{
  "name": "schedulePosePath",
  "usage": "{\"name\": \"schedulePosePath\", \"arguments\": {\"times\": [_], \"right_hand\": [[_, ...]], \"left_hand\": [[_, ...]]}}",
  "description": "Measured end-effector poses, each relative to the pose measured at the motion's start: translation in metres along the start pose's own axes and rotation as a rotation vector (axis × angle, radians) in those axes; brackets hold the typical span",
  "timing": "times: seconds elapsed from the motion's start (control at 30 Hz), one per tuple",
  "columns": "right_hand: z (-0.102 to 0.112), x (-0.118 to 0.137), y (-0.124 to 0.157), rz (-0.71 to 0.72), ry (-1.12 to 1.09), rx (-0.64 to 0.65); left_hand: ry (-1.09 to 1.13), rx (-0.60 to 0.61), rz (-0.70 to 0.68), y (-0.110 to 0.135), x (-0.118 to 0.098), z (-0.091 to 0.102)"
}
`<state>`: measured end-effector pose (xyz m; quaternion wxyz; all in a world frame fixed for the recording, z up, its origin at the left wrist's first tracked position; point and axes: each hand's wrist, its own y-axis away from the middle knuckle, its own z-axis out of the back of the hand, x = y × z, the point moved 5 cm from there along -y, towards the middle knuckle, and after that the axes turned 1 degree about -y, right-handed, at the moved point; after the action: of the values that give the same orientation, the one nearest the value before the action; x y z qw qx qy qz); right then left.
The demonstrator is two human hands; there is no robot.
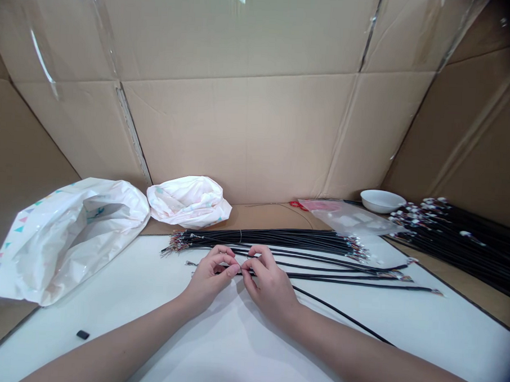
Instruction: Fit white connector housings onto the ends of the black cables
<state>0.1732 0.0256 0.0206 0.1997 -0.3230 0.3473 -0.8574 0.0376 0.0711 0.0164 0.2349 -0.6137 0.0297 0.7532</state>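
head view: left hand (pixel 211 279), right hand (pixel 270 287) pinching one black cable (pixel 339 278)

No writing can be read: the white plastic bag (pixel 66 245) by the bench's (pixel 248 348) left edge shows only coloured triangles, and any marks on the black cables (pixel 278 240) are too small to tell.

Light on your bench: bright, even, diffuse; source out of view. You get soft shadows under your left hand (pixel 209 282) and right hand (pixel 271 290) on the white tabletop (pixel 248 348). Note 2 glare spots: the clear plastic bag (pixel 347 217) and the tape on the cardboard wall (pixel 41 55). Your top right corner falls dark. Wide-angle distortion bows the wall's folds near the edges. Fine ends in the right-hand cable bundle (pixel 431 221) look slightly blurred.
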Motion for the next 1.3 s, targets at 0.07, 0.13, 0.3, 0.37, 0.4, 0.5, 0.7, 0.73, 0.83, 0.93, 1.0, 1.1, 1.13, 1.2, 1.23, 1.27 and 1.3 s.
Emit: {"name": "schedulePosePath", "arguments": {"times": [0.07, 0.13, 0.3, 0.37, 0.4, 0.5, 0.7, 0.73, 0.83, 0.93, 1.0, 1.1, 1.13, 1.2, 1.23, 1.27, 1.3], "right_hand": [[0.000, 0.000, 0.000, -0.007, 0.004, 0.006], [0.000, 0.000, -0.001, -0.027, 0.001, 0.017], [0.000, -0.003, -0.003, -0.089, -0.044, 0.053], [0.000, -0.003, -0.003, -0.104, -0.069, 0.067], [-0.001, -0.004, -0.003, -0.111, -0.081, 0.073], [-0.002, -0.005, -0.003, -0.129, -0.110, 0.092], [-0.003, -0.005, -0.003, -0.147, -0.157, 0.113], [-0.003, -0.005, -0.003, -0.148, -0.165, 0.114], [-0.003, -0.005, -0.002, -0.149, -0.183, 0.114], [-0.003, -0.006, -0.002, -0.153, -0.195, 0.111], [-0.004, -0.006, -0.002, -0.153, -0.202, 0.112], [-0.004, -0.006, -0.002, -0.147, -0.211, 0.115], [-0.004, -0.006, -0.002, -0.146, -0.213, 0.114], [-0.004, -0.006, -0.002, -0.146, -0.219, 0.113], [-0.004, -0.007, -0.002, -0.148, -0.222, 0.114], [-0.004, -0.007, -0.002, -0.150, -0.226, 0.115], [-0.004, -0.007, -0.002, -0.154, -0.231, 0.118]], "left_hand": [[-0.018, -0.004, -0.001, 0.000, -0.001, 0.000], [-0.037, -0.005, -0.003, 0.000, -0.002, 0.000], [-0.078, 0.009, -0.018, 0.001, -0.005, -0.001], [-0.092, 0.015, -0.025, 0.001, -0.005, -0.001], [-0.100, 0.017, -0.030, 0.001, -0.005, -0.002], [-0.123, 0.018, -0.050, 0.002, -0.006, -0.002], [-0.166, 0.017, -0.092, 0.003, -0.008, -0.003], [-0.171, 0.016, -0.098, 0.003, -0.008, -0.003], [-0.186, 0.012, -0.109, 0.003, -0.008, -0.002], [-0.199, 0.004, -0.117, 0.003, -0.008, -0.002], [-0.206, -0.002, -0.124, 0.003, -0.009, -0.001], [-0.215, -0.012, -0.138, 0.003, -0.009, -0.001], [-0.218, -0.015, -0.142, 0.003, -0.010, -0.001], [-0.221, -0.020, -0.150, 0.003, -0.010, -0.001], [-0.222, -0.021, -0.153, 0.003, -0.010, -0.001], [-0.223, -0.021, -0.156, 0.003, -0.011, -0.001], [-0.224, -0.022, -0.158, 0.003, -0.010, -0.001]]}}
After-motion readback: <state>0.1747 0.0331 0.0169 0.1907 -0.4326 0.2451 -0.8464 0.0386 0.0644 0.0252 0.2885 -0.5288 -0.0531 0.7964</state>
